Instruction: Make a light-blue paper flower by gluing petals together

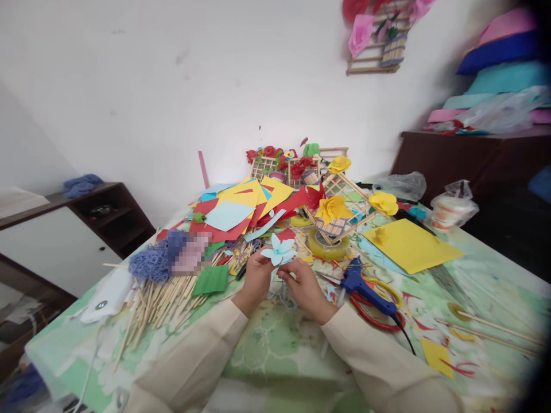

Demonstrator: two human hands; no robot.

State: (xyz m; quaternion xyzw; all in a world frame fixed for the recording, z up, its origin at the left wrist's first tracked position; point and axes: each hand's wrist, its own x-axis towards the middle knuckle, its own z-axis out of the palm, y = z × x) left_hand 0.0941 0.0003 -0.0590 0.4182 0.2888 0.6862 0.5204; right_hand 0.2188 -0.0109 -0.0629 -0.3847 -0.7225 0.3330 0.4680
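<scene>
A light blue paper flower (279,251) with pointed petals is held up over the middle of the table. My left hand (257,281) grips it from the left, fingers closed at its base. From the right, my right hand (306,287) pinches just beneath the petals, thumb and fingertips together; exactly what part lies between them is too small to make out. Just right of my hands lies a blue glue gun (369,289) on red-handled scissors (387,328). A green crepe paper piece (210,280) lies to the left.
Wooden sticks (159,310) and blue yarn (150,261) lie left, near a white device (107,298). Coloured paper sheets (230,215) are piled behind. A stick frame with yellow flowers (333,209) stands by a tape roll (329,246). A yellow sheet (413,246) and bagged cup (451,209) are right.
</scene>
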